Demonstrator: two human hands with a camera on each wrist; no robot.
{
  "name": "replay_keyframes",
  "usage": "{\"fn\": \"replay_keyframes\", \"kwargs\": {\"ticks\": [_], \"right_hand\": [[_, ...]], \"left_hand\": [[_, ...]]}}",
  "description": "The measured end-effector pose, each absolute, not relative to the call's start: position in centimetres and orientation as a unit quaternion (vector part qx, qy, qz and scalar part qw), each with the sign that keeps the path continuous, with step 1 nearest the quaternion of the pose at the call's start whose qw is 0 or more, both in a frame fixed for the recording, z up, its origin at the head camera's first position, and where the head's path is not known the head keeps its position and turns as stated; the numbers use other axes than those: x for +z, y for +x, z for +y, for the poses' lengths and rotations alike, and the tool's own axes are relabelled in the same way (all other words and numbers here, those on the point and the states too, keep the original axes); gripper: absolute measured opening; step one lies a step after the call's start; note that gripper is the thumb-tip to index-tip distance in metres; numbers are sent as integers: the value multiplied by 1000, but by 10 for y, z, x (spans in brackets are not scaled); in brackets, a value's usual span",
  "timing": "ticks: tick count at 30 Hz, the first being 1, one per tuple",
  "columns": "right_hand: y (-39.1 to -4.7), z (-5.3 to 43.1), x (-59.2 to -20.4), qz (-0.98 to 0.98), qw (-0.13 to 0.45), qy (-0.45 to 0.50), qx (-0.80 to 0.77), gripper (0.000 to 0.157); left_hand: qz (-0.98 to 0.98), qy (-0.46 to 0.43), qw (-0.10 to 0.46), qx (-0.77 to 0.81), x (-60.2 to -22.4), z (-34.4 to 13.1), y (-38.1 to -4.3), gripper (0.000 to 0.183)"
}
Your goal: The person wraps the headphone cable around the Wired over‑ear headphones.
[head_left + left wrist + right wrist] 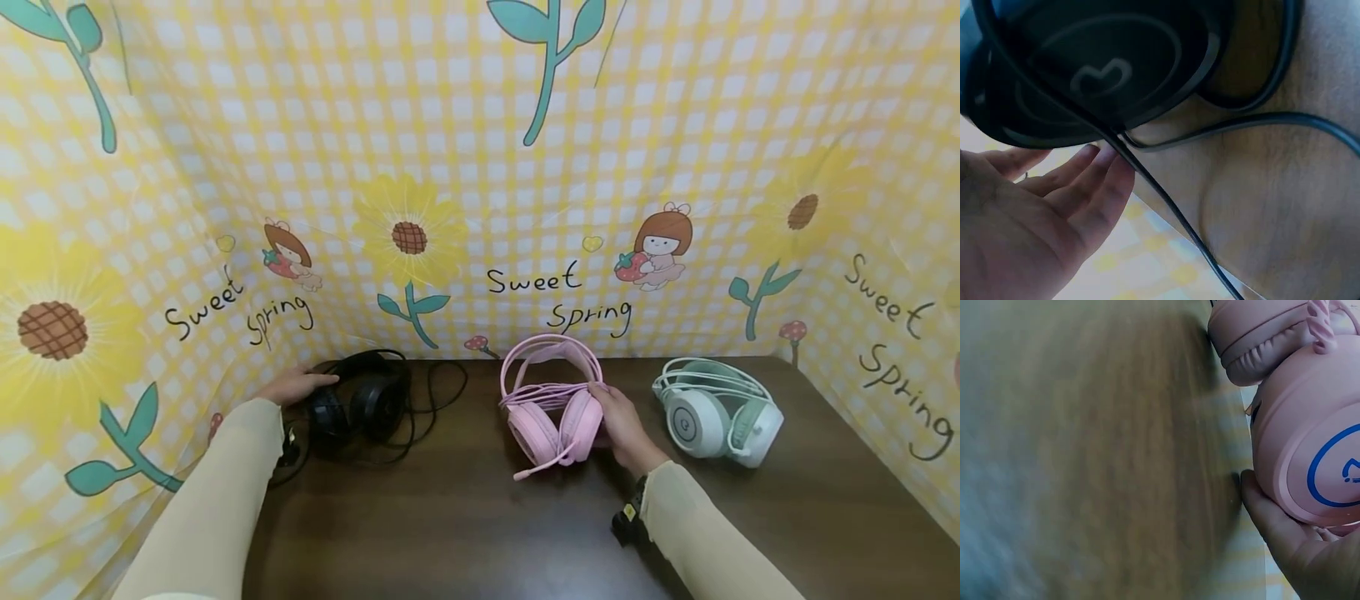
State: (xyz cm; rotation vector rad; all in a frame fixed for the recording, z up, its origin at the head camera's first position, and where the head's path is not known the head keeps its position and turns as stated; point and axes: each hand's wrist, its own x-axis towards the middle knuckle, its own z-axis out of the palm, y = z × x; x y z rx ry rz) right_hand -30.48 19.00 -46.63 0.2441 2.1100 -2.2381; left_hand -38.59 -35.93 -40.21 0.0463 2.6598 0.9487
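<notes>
At the back left of the table lie black headphones with a long loose cable. My left hand reaches to their left side; in the left wrist view, its fairly straight fingers meet the rim of a black ear cup marked with a heart outline. Part of the thumb is hidden behind that cup. With my right hand I grip the right ear cup of pink headphones, which stand headband up. The right wrist view shows my thumb along the pink cup's edge, other fingers mostly hidden.
White and mint-green headphones sit to the right of my right hand. Black cable loops spread beside the black pair. A checked, sunflower-printed cloth rises behind the dark wooden table and along both sides.
</notes>
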Motion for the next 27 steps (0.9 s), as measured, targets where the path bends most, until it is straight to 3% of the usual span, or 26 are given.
{"fn": "replay_keyframes", "kwargs": {"ticks": [8,14,21,27], "right_hand": [[-313,196,-474,730,2,79,-679,58],[-316,202,-476,746,20,88,-660,54],[-317,205,-474,764,39,91,-637,55],[-320,208,-475,761,46,111,-638,41]], "left_hand": [[933,-3,171,318,-418,-369,-392,98],[937,4,172,304,-423,-371,-398,97],[934,91,195,286,-424,-370,-402,59],[925,118,200,301,-423,-369,-399,55]]}}
